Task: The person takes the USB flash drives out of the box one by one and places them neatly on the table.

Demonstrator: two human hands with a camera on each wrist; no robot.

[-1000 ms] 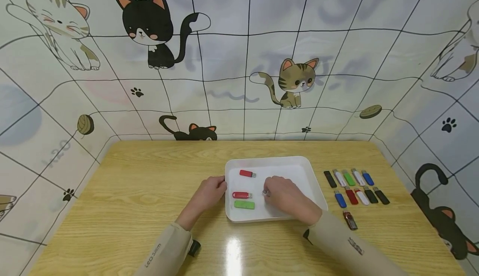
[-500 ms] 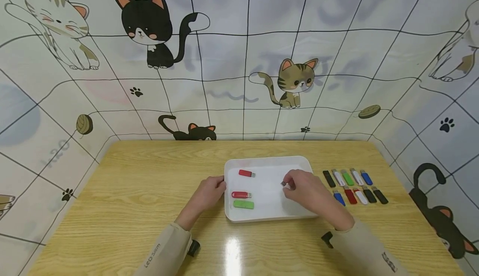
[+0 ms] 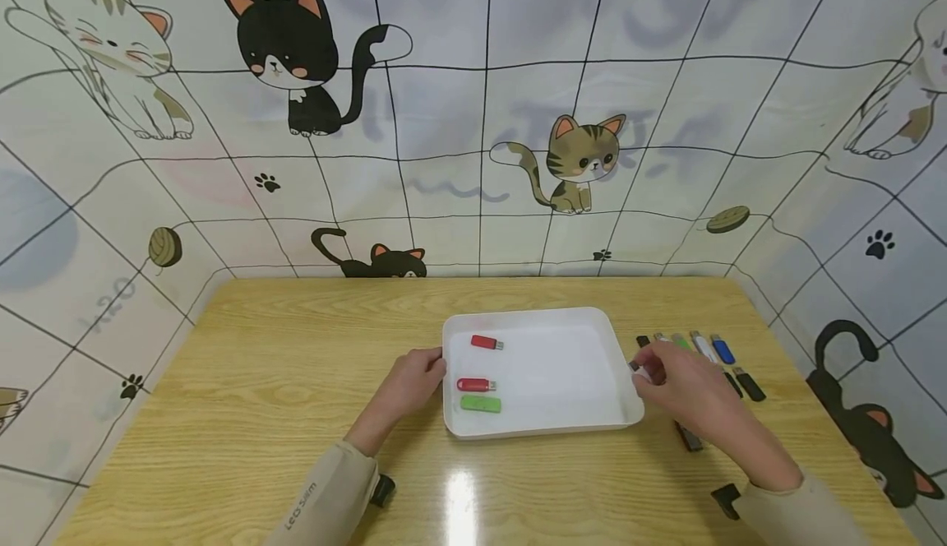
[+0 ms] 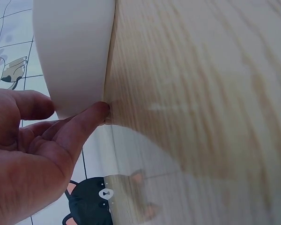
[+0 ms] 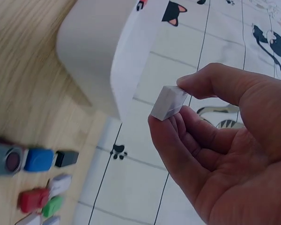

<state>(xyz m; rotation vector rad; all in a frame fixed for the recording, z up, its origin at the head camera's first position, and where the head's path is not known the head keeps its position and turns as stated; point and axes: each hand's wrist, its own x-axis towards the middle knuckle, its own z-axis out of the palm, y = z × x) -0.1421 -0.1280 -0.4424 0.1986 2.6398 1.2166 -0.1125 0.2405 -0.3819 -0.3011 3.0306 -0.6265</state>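
In the head view, my left hand (image 3: 418,377) holds the left end of a white tray (image 3: 547,381). Its thumb and fingertips grip the tray wall (image 4: 75,56), as the left wrist view shows. My right hand (image 3: 688,386) is raised at the tray's right rim. Between thumb and fingers it pinches a white USB stick (image 5: 168,102), the metal plug pointing left in the head view. Inside the tray lie a red USB stick (image 3: 484,342), a longer red USB stick (image 3: 473,384) and a green USB stick (image 3: 481,404).
Right of the tray, several USB sticks lie in rows, partly hidden by my right hand, among them a blue one (image 3: 723,350) and a black one (image 3: 750,385). A dark stick (image 3: 690,437) lies nearer me. Cat-patterned cloth (image 3: 444,118) surrounds the wooden table (image 3: 296,365).
My right hand has moved right from inside the tray to its right rim, carrying the white USB stick. My left hand stays on the tray.
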